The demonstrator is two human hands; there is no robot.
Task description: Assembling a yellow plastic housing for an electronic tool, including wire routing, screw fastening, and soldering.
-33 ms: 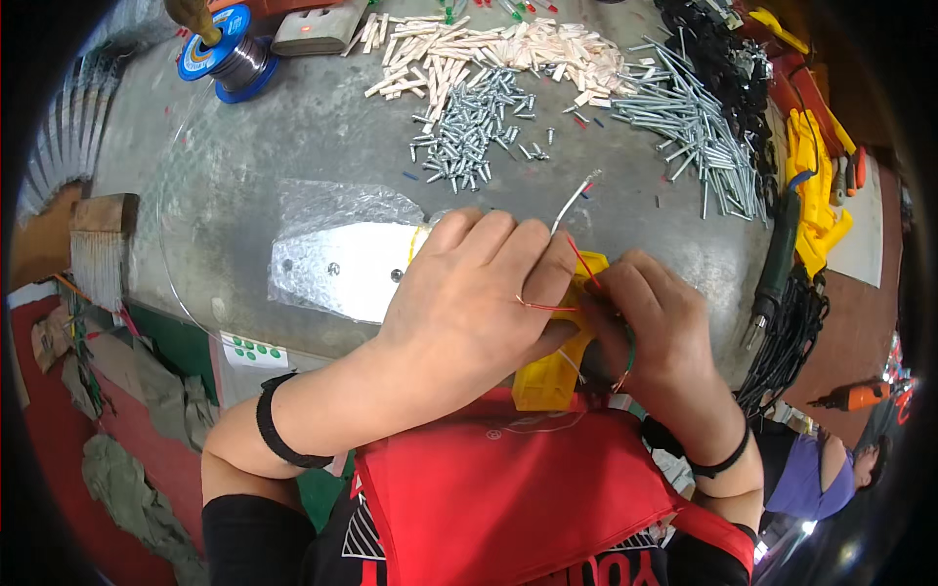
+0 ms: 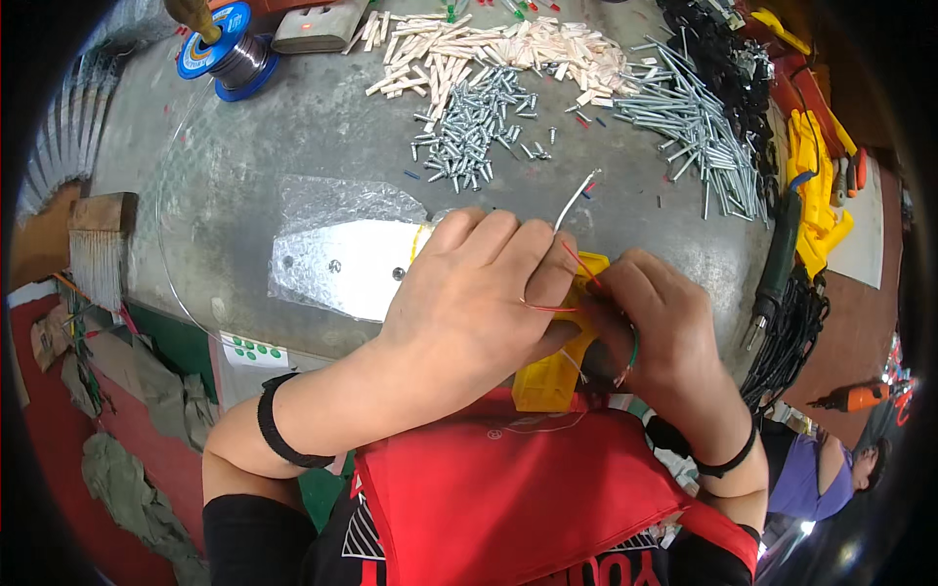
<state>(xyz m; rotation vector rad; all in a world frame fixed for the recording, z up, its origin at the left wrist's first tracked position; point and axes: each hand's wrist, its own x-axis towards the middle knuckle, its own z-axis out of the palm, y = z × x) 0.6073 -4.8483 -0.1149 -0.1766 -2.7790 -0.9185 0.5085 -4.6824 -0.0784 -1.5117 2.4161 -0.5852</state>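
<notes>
At the near edge of the desk, we find the yellow casing between both hands, its long axis slanting away from the body and rightward. We record the left hand curled over it, thumb across its face; this hand covers more of it. The right hand borders its right side, fingers bent inward; we cannot tell what they pinch. Between the hands we note red wires; a white wire points away.
</notes>
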